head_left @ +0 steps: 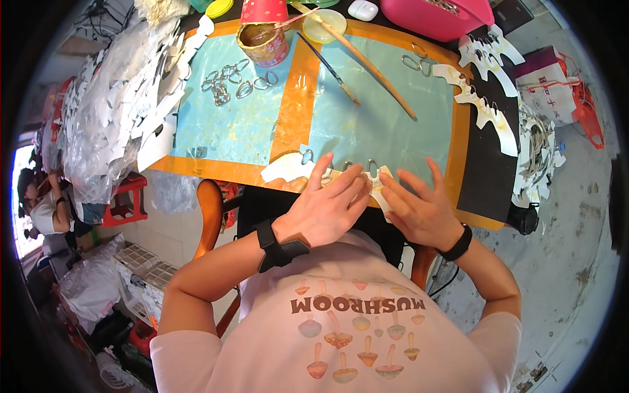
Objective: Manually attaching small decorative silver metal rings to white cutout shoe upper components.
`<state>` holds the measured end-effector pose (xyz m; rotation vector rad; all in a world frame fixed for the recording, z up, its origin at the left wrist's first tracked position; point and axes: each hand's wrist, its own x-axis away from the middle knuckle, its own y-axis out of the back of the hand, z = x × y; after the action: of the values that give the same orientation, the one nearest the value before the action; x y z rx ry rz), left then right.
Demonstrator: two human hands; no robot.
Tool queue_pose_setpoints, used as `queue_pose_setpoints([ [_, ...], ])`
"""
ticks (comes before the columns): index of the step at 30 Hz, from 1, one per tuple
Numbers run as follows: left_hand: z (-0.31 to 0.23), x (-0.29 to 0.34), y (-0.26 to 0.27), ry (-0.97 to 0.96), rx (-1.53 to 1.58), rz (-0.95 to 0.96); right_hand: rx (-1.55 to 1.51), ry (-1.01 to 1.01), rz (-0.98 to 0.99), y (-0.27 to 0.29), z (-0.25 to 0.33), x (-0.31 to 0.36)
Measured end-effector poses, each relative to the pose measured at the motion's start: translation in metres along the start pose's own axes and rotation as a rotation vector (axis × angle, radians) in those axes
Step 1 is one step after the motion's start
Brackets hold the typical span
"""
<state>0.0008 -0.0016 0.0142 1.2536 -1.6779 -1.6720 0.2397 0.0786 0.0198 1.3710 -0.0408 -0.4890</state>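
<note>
A white cut-out strip (286,169) with a wavy edge lies along the table's near edge, partly hidden by my hands. Metal rings stand along it: one ring (306,156) left of my left hand, another ring (373,168) between the hands. My left hand (325,208) bends over the strip's middle, fingertips closed on it, one finger raised. From the right, my right hand (422,211) has its nearest fingers pinched at the strip's right part, the outer ones spread. The exact grip is partly hidden.
Loose metal rings (226,82) lie on the blue mat (229,131). Beyond are a glue-smeared can (263,46), a brush (327,69), a wooden stick (373,72) and a pink bin (436,16). More white strips (481,108) lie right; a plastic-covered pile (114,92) stands left.
</note>
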Motion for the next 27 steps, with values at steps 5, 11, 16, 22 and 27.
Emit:
queue_pose_setpoints([
  [5,-0.002,0.004,-0.007,0.039,0.018,-0.057,0.095,-0.107,0.004,-0.007,0.026,-0.007],
  [11,-0.003,0.005,-0.013,0.073,0.02,-0.102,-0.519,-0.622,-0.238,0.014,-0.006,-0.031],
  [16,-0.007,0.017,-0.025,0.064,-0.117,-0.175,-0.319,-0.284,-0.233,-0.003,-0.006,-0.06],
  [22,-0.002,0.032,-0.025,0.102,-0.215,-0.209,-0.775,-0.653,-0.081,0.006,0.009,-0.068],
  [27,0.002,0.043,-0.017,0.162,-0.231,-0.196,-0.894,-0.846,-0.182,-0.024,0.008,-0.066],
])
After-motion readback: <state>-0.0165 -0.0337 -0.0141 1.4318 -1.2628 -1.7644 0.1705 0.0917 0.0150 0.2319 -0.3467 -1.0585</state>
